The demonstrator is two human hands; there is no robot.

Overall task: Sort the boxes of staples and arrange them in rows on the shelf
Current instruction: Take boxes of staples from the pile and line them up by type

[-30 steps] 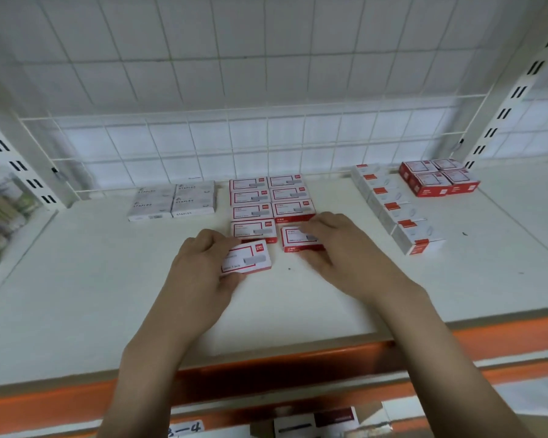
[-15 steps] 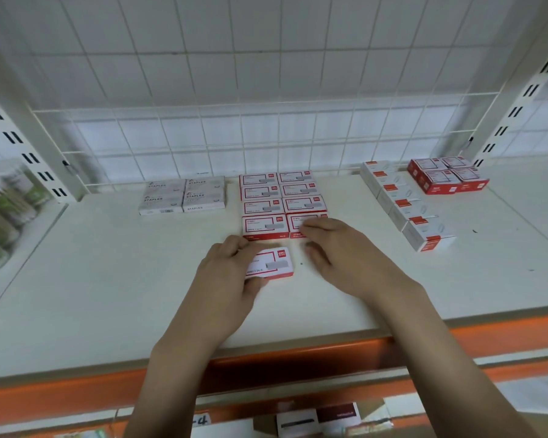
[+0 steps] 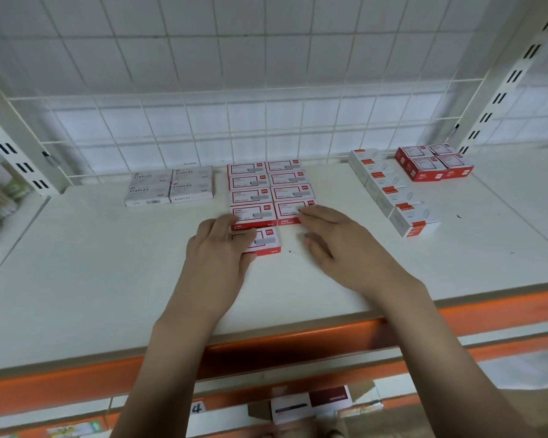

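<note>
Red-and-white staple boxes form a two-column grid [image 3: 271,189] at the middle back of the white shelf [image 3: 108,263]. One more red-and-white staple box [image 3: 264,241] lies just in front of the left column, almost touching it. My left hand [image 3: 219,251] holds this box, fingers on its top and thumb at its near edge. My right hand [image 3: 339,241] lies flat on the shelf to the right, its fingertips touching the front box of the right column [image 3: 291,211].
Grey staple boxes [image 3: 171,186] sit at the back left. A diagonal row of white boxes with red corners [image 3: 389,189] and a block of red boxes [image 3: 434,162] stand at the back right. A wire mesh [image 3: 266,121] closes the back. The shelf's orange front edge [image 3: 298,346] is near me.
My left hand has slid its box away from me, up to the left column. My right hand pushed its box into the right column and stays at it.
</note>
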